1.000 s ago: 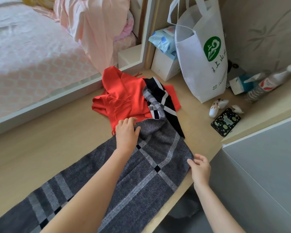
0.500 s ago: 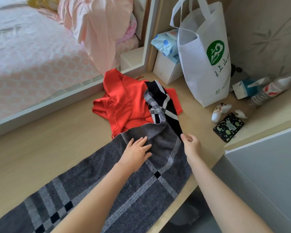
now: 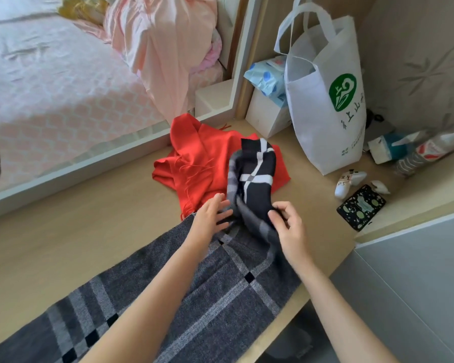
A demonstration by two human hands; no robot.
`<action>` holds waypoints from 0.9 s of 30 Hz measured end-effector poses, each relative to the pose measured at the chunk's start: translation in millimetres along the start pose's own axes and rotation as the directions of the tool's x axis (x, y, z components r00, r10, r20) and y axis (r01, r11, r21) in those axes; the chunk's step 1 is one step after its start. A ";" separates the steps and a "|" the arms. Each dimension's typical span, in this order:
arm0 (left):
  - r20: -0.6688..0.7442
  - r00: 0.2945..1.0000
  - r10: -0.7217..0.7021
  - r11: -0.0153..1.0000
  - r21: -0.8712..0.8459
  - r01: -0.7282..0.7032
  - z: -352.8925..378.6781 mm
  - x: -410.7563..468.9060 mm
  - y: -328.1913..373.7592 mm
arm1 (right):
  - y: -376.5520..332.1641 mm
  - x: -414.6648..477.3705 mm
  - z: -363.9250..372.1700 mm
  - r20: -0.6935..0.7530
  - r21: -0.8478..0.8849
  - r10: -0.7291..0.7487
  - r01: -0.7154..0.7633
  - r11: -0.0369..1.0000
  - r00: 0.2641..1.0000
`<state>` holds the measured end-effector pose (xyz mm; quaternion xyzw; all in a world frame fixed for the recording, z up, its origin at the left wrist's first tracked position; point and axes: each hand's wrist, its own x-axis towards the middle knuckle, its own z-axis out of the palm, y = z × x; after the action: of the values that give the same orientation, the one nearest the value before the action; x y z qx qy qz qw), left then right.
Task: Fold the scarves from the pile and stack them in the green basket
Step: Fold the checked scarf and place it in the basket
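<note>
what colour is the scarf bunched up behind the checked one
Plain red: the red scarf lies partly under the checked scarf; head view shows it best.

White tote bag (image 3: 325, 106) stood upright on the table (image 3: 89, 231), a white box (image 3: 266, 119) with a blue packet (image 3: 266, 74) on top just beside it. White controller (image 3: 347, 180) and dark patterned case (image 3: 361, 206) lay near; bed (image 3: 50, 95) at left.

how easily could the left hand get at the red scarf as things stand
Likely yes, easily: the left hand lies open beside the near edge of the red scarf, nothing between them; the grey scarf covers only its right part.
</note>
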<state>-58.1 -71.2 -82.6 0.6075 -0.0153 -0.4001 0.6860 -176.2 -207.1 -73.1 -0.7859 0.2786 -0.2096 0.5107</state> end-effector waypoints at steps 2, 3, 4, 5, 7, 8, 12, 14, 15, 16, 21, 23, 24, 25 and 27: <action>0.005 0.998 -0.069 0.990 -0.119 0.069 -3.4 -4.6 5.2 | -5.1 -19.2 4.9 0.134 -0.080 -0.052 0.063 0.995 0.990; 0.002 0.997 -0.082 0.990 -0.118 0.082 -6.4 -6.3 5.3 | -4.1 -28.5 7.5 0.204 -0.133 -0.068 0.096 0.986 0.977; -0.012 0.996 -0.091 0.991 -0.100 0.089 -9.3 -8.6 5.1 | -2.0 -37.2 10.4 0.275 -0.182 -0.067 0.121 0.976 0.959; -0.034 0.995 -0.099 0.993 -0.069 0.097 -11.9 -10.8 4.3 | 2.4 -45.4 13.5 0.333 -0.236 -0.055 0.139 0.962 0.941; -0.072 0.993 -0.097 0.993 0.062 0.102 -17.5 -15.2 -1.1 | 15.7 -60.7 19.3 0.321 -0.357 -0.029 0.149 0.922 0.947; -0.080 0.993 -0.087 0.982 0.160 0.099 -20.5 -17.5 -6.0 | 24.2 -68.0 21.2 0.235 -0.401 0.004 0.093 0.911 0.972; -0.068 0.994 -0.087 0.953 0.286 0.103 -26.1 -29.5 -27.4 | 36.9 -76.0 21.9 -0.186 -0.269 0.258 -0.302 0.915 0.948; -0.070 0.992 -0.103 0.961 0.251 0.117 -25.8 -34.6 -31.2 | 32.2 -67.4 24.0 -0.201 -0.332 0.159 -0.220 0.917 0.967; -0.072 0.992 -0.105 0.964 0.238 0.120 -25.8 -35.8 -32.9 | 27.1 -60.0 27.3 -0.190 -0.368 0.075 -0.142 0.919 0.979; -0.076 0.991 -0.106 0.967 0.226 0.121 -25.9 -37.0 -34.2 | 21.2 -51.3 32.9 -0.176 -0.388 0.009 -0.078 0.918 0.984; -0.091 0.990 -0.105 0.978 0.172 0.120 -26.1 -39.3 -31.6 | 3.9 -10.5 75.1 -0.004 -0.513 -0.050 0.041 0.858 0.999; -0.093 0.990 -0.105 0.976 0.180 0.121 -26.9 -39.8 -31.0 | 10.2 -3.8 88.2 0.020 -0.582 0.015 -0.001 0.813 1.000; -0.098 0.989 -0.107 0.974 0.190 0.124 -28.4 -40.5 -31.9 | 14.3 -2.8 92.0 0.013 -0.602 0.047 -0.030 0.798 0.999; -0.104 0.988 -0.110 0.972 0.197 0.129 -30.3 -41.2 -32.8 | 17.0 -2.6 93.7 -0.002 -0.607 0.065 -0.053 0.793 0.998; -0.117 0.987 -0.114 0.972 0.194 0.135 -34.0 -43.2 -35.2 | 19.5 -2.7 91.2 -0.061 -0.551 0.076 -0.097 0.829 0.995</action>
<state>-88.9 -16.7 -101.2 0.6939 0.0185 -0.4062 0.5943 -126.7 -149.1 -126.7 -0.8824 0.3720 -0.1112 0.2656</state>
